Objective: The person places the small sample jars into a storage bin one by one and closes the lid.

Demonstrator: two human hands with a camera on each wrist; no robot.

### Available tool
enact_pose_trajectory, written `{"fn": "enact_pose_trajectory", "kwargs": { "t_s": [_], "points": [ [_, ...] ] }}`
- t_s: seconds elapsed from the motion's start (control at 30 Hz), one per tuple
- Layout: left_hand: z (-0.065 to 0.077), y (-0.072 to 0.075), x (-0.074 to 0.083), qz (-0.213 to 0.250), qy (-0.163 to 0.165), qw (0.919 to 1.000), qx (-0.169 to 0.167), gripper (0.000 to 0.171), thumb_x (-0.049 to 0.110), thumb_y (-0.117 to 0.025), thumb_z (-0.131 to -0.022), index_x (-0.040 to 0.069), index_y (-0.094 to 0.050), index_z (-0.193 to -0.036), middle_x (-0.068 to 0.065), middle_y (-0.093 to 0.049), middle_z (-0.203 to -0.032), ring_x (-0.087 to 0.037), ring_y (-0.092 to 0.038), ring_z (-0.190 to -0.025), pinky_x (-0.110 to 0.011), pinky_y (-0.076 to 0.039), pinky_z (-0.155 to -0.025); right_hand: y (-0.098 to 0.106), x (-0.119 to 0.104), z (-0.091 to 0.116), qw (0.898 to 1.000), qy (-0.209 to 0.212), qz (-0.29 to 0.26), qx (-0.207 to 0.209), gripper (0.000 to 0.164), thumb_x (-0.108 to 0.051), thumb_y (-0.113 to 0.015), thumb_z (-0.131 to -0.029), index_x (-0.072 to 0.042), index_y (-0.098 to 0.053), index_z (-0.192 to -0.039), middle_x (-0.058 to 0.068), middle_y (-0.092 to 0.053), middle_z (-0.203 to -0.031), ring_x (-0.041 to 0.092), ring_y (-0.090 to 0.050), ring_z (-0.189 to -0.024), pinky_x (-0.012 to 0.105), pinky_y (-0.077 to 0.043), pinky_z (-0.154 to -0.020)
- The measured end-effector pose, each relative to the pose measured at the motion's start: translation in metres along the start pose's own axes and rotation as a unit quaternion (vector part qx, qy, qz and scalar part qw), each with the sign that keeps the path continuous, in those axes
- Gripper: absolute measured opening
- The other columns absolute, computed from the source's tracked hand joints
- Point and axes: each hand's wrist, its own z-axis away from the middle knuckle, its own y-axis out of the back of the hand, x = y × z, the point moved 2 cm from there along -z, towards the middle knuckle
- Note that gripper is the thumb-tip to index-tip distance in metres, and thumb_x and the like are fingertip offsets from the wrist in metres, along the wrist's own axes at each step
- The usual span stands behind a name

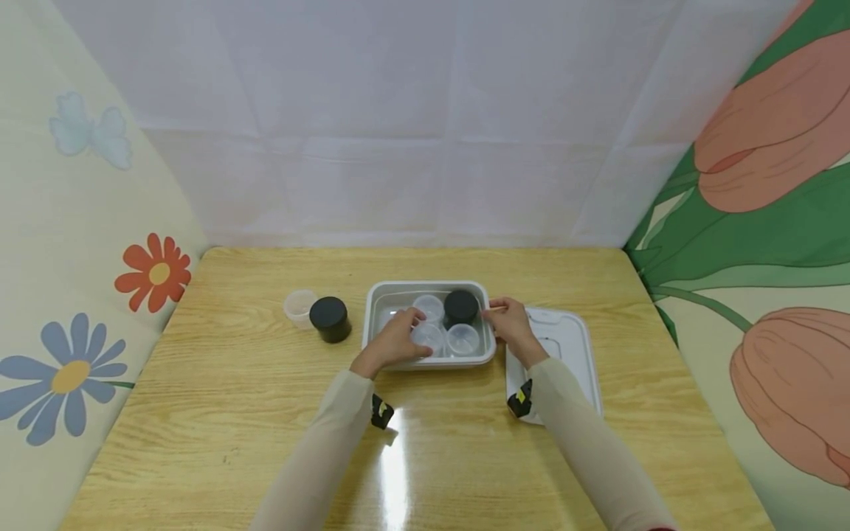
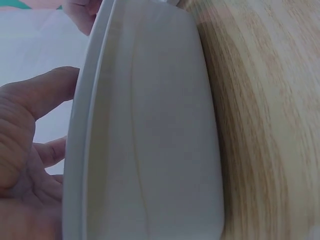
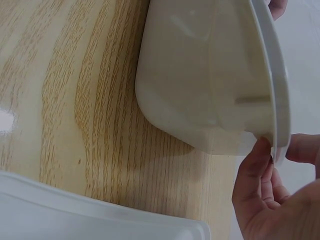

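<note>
A white plastic box stands on the table with several small round containers inside. My left hand reaches over its near left rim, with thumb and fingers around a clear plastic cup; the wall hides that grip in the left wrist view. Beside it are another clear cup, a third cup behind, and a black-lidded jar. My right hand pinches the box's right rim between thumb and fingers, seen closely in the right wrist view.
A white lid lies on the table to the right, partly under my right forearm. Left of the box stand a black jar and a clear cup, side by side. A white cloth hangs behind the table.
</note>
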Motion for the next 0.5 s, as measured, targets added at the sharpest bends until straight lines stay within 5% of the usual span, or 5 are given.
{"fn": "enact_pose_trajectory", "kwargs": {
  "t_s": [0.5],
  "points": [
    [0.007,0.015,0.003,0.017,-0.004,0.9998,0.009,0.06,0.013,-0.075,-0.078,-0.004,-0.046,-0.127,-0.024,-0.053,-0.123,-0.037,-0.054,-0.111,-0.047,-0.046,-0.095,0.0,0.0,0.0,1.0,0.009,-0.001,-0.002,0.034,-0.013,-0.059,-0.092,-0.004,-0.053,-0.124,0.017,-0.058,-0.112,0.018,-0.058,-0.084,0.03,-0.054,-0.063]
  ]
}}
